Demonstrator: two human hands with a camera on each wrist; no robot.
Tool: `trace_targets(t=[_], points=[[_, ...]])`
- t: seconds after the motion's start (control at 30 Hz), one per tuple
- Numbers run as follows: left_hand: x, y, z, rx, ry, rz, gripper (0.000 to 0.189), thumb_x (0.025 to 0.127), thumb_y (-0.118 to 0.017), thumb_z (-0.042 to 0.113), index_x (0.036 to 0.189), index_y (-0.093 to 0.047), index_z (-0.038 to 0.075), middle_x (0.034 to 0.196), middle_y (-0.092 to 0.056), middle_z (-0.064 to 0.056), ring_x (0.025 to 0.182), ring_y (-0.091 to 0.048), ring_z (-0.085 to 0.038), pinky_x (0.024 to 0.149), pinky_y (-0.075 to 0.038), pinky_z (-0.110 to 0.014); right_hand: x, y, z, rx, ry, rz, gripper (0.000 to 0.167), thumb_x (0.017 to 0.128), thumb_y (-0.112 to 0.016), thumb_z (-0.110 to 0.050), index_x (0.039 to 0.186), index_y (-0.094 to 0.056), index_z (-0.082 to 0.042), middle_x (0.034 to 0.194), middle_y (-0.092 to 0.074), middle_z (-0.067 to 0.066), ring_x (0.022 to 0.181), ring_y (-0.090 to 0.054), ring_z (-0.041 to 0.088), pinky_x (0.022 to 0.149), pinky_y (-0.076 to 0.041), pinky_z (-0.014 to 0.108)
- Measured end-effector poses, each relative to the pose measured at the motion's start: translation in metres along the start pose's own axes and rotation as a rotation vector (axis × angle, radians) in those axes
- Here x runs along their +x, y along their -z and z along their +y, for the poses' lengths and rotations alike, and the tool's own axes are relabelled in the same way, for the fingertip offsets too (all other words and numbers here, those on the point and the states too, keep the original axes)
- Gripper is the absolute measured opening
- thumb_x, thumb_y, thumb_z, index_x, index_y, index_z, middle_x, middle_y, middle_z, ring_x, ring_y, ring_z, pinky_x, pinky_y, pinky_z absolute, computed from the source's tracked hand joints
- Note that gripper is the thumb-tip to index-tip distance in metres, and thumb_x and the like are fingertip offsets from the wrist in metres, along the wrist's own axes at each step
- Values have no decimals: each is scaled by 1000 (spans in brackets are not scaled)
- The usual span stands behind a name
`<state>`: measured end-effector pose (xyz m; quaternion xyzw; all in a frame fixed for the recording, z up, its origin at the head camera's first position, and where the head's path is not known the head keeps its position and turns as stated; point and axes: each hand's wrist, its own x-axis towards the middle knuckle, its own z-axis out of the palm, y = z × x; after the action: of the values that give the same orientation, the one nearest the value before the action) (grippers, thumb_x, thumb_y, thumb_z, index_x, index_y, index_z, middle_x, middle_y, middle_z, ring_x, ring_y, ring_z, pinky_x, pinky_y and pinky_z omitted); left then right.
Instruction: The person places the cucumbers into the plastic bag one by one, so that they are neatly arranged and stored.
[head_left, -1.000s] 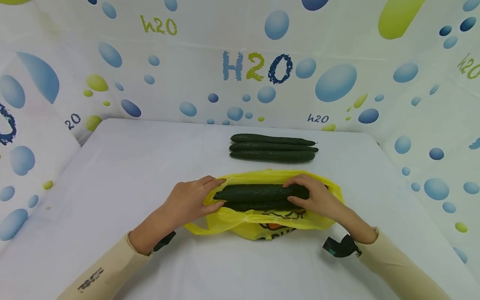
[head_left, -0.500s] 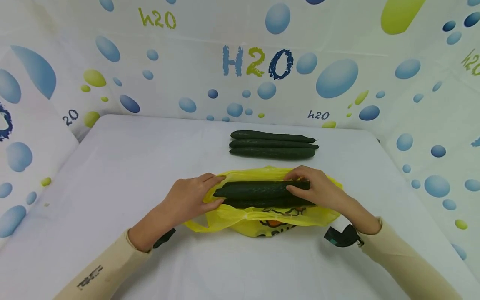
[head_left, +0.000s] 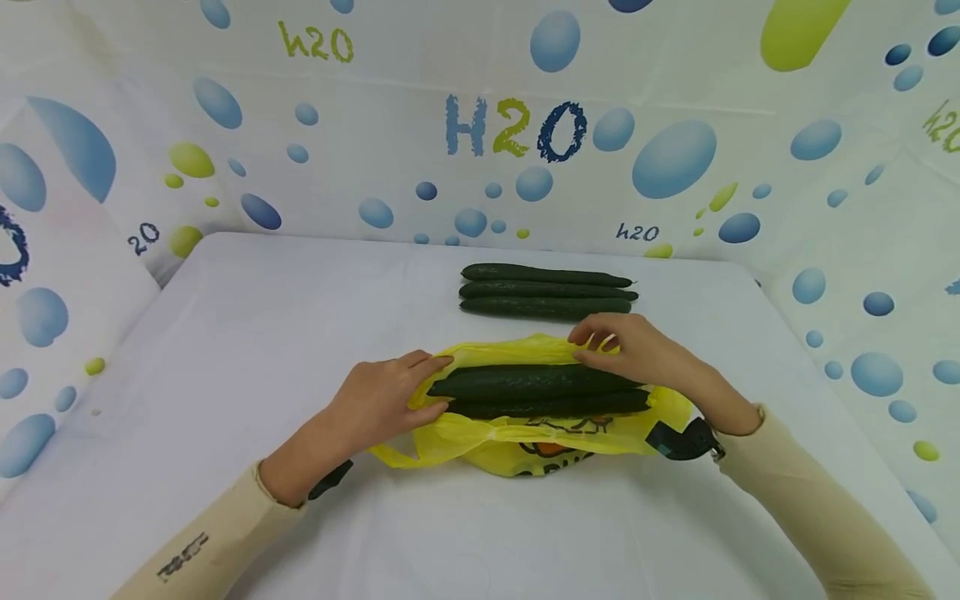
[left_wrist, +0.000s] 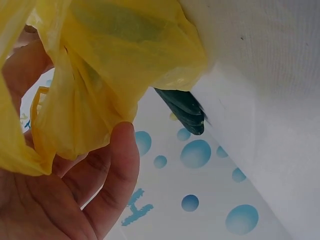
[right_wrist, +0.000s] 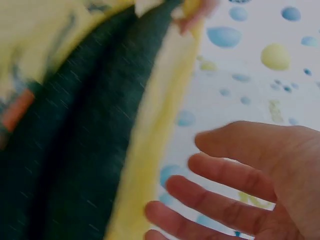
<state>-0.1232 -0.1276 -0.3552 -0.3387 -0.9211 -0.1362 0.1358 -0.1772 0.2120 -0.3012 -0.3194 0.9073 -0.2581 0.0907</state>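
White table [head_left: 300,317]: right hand [head_left: 637,348] now off bagged cucumbers [head_left: 525,382].

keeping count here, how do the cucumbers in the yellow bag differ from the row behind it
The bagged cucumbers lie inside the open yellow bag; the row of cucumbers lies on the table. Two show in the bag, against three in the row. The bagged cucumbers are nearer the person, the row farther back. Both sets are long, dark green and laid side by side.

"H2O" [head_left: 512,127], "h2O" [head_left: 637,232], "20" [head_left: 143,239] on backdrop [head_left: 450,50], illegible letters [head_left: 553,468] on yellow bag [head_left: 480,456]
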Motion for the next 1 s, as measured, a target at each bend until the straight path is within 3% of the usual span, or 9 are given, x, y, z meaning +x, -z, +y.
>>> trace_targets(t=[0.23, 0.43, 0.63, 0.77, 1.0], points=[[1, -1, 2, -4, -1, 5, 50, 82, -78, 33, 122, -66, 6, 108, -69, -8, 57, -62, -14, 41, -36, -17, 8, 22, 9, -11, -51, -41, 20, 95, -64, -13, 109, -67, 0, 102, -68, 9, 90, -64, 24, 82, -55, 41], [1, -1, 1, -2, 8, -9, 50, 83, -78, 33, 123, -66, 6, 111, -69, -9, 60, -65, -15, 41, -37, -18, 24, 28, 25, 13, -73, -62, 22, 97, -62, -15, 111, -67, 2, 103, -69, 11, 92, -67, 26, 84, -54, 44], [0, 1, 0, -6, 22, -35, 50, 83, -77, 32, 124, -66, 6, 111, -69, -9, 61, -65, -15, 42, -39, -18, 46, 30, 37, 67, -23, -79, 32, 96, -63, -26, 107, -67, 4, 99, -69, 11, 90, -67, 27, 80, -54, 43], [1, 2, -1, -11, 28, -43, 49, 83, -77, 33, 124, -66, 7, 111, -69, -9, 63, -65, -15, 42, -39, -18, 57, 32, 43, 90, -53, -101, 30, 96, -63, -20, 109, -65, 6, 101, -68, 14, 94, -65, 31, 84, -53, 45], [1, 2, -1, -15, 23, -44, 49, 83, -77, 33, 124, -66, 7, 111, -69, -9, 61, -65, -15, 43, -39, -18, 70, 36, 54, 148, -104, -229, 29, 94, -65, -9, 116, -62, 9, 113, -64, 22, 102, -63, 35, 89, -51, 44]])
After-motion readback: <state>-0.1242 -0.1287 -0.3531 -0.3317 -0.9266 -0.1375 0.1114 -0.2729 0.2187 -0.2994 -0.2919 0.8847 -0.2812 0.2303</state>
